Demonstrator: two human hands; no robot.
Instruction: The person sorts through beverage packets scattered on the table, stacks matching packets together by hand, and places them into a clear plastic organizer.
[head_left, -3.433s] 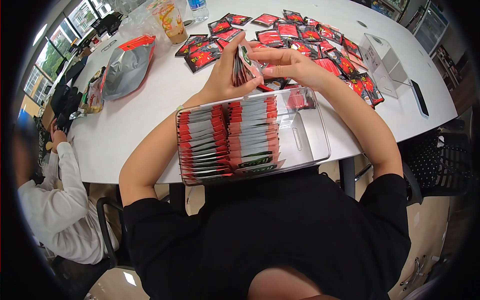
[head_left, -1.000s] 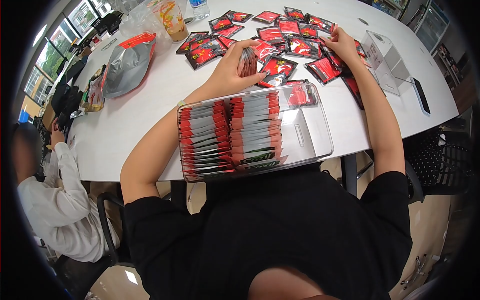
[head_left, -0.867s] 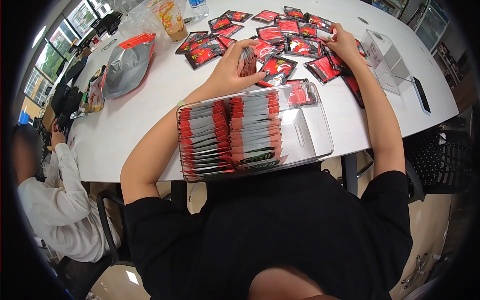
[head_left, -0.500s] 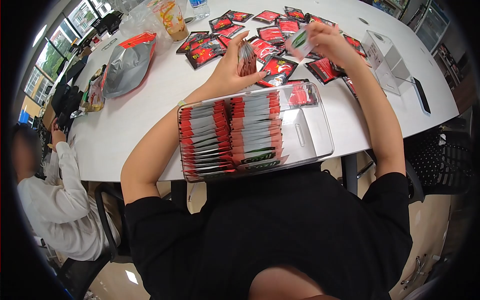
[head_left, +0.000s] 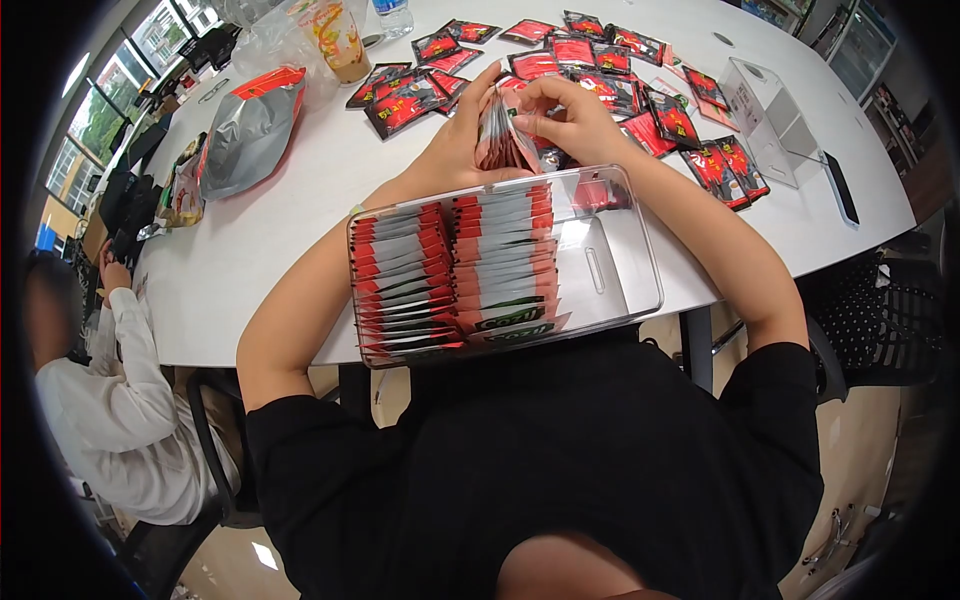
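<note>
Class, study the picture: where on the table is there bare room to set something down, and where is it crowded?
Bare: white table between the silver pouch and left forearm, and the near edge between right forearm and phone. Crowded: from cup to clear stand, where loose sachets overlap.

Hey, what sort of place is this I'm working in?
Probably an office or shared workroom: there's a big white table, a black mesh chair and large windows.

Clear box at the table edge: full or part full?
Part full: two rows of packets stand in the clear box, with bare space at right.
</note>
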